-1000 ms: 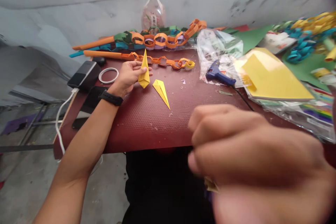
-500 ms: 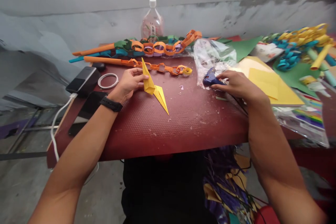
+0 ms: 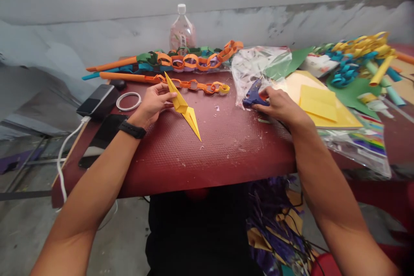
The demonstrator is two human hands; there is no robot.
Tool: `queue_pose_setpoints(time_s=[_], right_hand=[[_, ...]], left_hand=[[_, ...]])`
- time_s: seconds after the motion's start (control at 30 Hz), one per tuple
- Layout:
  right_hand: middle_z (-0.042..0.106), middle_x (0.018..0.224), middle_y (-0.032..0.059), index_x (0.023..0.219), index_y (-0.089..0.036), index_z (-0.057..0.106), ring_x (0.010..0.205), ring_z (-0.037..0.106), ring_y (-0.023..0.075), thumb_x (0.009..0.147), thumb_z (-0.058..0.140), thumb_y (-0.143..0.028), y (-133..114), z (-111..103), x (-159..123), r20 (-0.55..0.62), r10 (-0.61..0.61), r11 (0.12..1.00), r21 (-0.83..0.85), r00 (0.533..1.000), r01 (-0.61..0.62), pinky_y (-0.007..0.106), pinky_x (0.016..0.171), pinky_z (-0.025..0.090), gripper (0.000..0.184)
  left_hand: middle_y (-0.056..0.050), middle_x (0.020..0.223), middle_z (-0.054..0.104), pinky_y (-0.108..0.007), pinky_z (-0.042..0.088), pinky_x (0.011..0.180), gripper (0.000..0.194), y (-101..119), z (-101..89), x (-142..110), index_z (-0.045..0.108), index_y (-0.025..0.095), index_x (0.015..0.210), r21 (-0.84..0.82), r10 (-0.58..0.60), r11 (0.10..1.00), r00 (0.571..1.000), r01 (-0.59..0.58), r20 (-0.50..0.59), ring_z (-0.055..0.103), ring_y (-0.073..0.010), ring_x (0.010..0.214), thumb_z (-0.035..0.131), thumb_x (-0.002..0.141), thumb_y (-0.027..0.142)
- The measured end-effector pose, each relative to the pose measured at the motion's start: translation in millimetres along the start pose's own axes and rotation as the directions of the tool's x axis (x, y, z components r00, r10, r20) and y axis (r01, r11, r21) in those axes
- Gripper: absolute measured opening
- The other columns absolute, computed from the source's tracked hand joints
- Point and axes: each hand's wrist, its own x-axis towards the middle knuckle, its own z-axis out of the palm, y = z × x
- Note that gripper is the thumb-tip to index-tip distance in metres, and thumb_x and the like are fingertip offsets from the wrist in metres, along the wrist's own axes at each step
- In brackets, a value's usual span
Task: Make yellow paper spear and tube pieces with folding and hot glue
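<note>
Between the thumb and fingers of my left hand (image 3: 154, 102) is a piece of folded yellow paper (image 3: 180, 106), long and pointed at both ends, tilted above the table. My right hand (image 3: 280, 104) is closed on a blue hot glue gun (image 3: 252, 95) at the edge of a clear plastic bag (image 3: 247, 64). Its fingers partly cover the handle, and a dark cord runs back beneath the wrist. Behind the yellow paper lies an orange paper chain (image 3: 194, 85) with a yellow end link.
More paper chains (image 3: 200, 61) and a plastic bottle (image 3: 183, 32) stand along the wall. Yellow sheets (image 3: 318, 101) and colourful paper curls (image 3: 351, 69) lie right. At left are a white ring (image 3: 128, 108), a phone (image 3: 105, 136) and a black box (image 3: 97, 100) with a white cable.
The glue gun has turned in my right hand, showing more of its body. The folded yellow paper has tilted slightly in my left hand. The whole view has shifted a little.
</note>
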Motion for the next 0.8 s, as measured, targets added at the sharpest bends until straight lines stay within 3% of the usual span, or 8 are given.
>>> queue_pose_setpoints(time_s=[0.17, 0.37, 0.67, 0.8], right_hand=[[0.073, 0.107, 0.0149, 0.107, -0.030, 0.055, 0.098, 0.064, 0.0332, 0.090, 0.074, -0.048, -8, -3, -7, -0.033, -0.038, 0.999, 0.033, 0.999, 0.039, 0.050, 0.093, 0.051, 0.031], [0.069, 0.099, 0.0129, 0.105, -0.031, 0.047, 0.091, 0.058, 0.0299, 0.090, 0.072, -0.051, -12, -10, -9, -0.012, -0.044, 0.997, 0.065, 0.999, 0.045, 0.047, 0.088, 0.046, 0.036], [0.074, 0.117, 0.0251, 0.123, -0.022, 0.047, 0.104, 0.071, 0.0395, 0.092, 0.065, -0.045, -17, -1, -8, 0.006, -0.042, 0.999, 0.000, 0.999, 0.042, 0.050, 0.093, 0.053, 0.042], [0.077, 0.114, 0.0257, 0.122, -0.020, 0.055, 0.101, 0.075, 0.0406, 0.092, 0.066, -0.037, -22, -5, -10, -0.089, -0.034, 0.999, -0.014, 0.995, 0.033, 0.052, 0.092, 0.055, 0.036]], left_hand=[[-0.001, 0.092, 0.077, -0.024, 0.061, 0.062, 0.020, 1, -1.6, -1, 0.070, 0.018, 0.087, -0.006, -0.005, 1.000, 1.000, 0.005, 0.006, 0.075, -0.0143, 0.078, 0.083, 0.080, 0.005], [-0.002, 0.093, 0.077, -0.023, 0.060, 0.062, 0.019, 0, -4.5, -1, 0.072, 0.017, 0.090, 0.002, 0.006, 1.000, 0.999, -0.006, 0.042, 0.075, -0.0132, 0.076, 0.085, 0.080, 0.007], [-0.001, 0.094, 0.077, -0.024, 0.059, 0.065, 0.025, -3, -7.4, 2, 0.071, 0.017, 0.094, 0.028, 0.008, 1.000, 0.998, -0.010, 0.069, 0.074, -0.0132, 0.078, 0.088, 0.077, 0.012], [-0.001, 0.092, 0.077, -0.026, 0.061, 0.068, 0.024, -4, -8.4, 4, 0.070, 0.017, 0.094, 0.025, 0.011, 1.000, 0.997, -0.013, 0.070, 0.075, -0.0135, 0.077, 0.087, 0.078, 0.010]])
